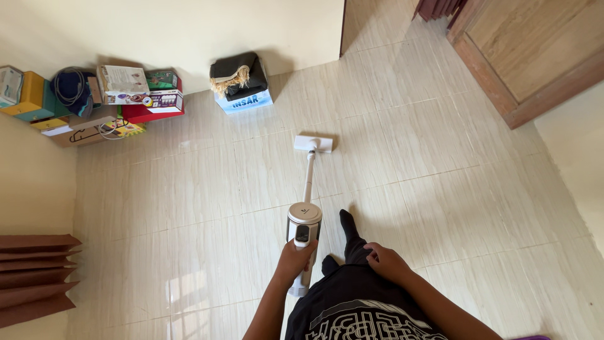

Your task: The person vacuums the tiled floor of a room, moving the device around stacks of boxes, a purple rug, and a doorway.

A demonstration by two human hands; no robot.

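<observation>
My left hand (pixel 294 259) grips the handle of a white stick vacuum (pixel 304 225). Its thin tube runs forward across the pale tiled floor (pixel 207 189) to the flat white floor head (pixel 313 143). My right hand (pixel 385 260) rests with loosely bent fingers on my black clothing (pixel 352 302) at the hip and holds nothing. One foot in a black sock (pixel 348 228) stands just right of the vacuum's body.
Against the far wall stands a blue-and-white box (pixel 246 99) topped with dark folded cloth. A pile of coloured boxes and a coiled cable (pixel 94 101) fills the left corner. Brown slats (pixel 34 277) lie at the left edge. A wooden door frame (pixel 503 88) is at the upper right.
</observation>
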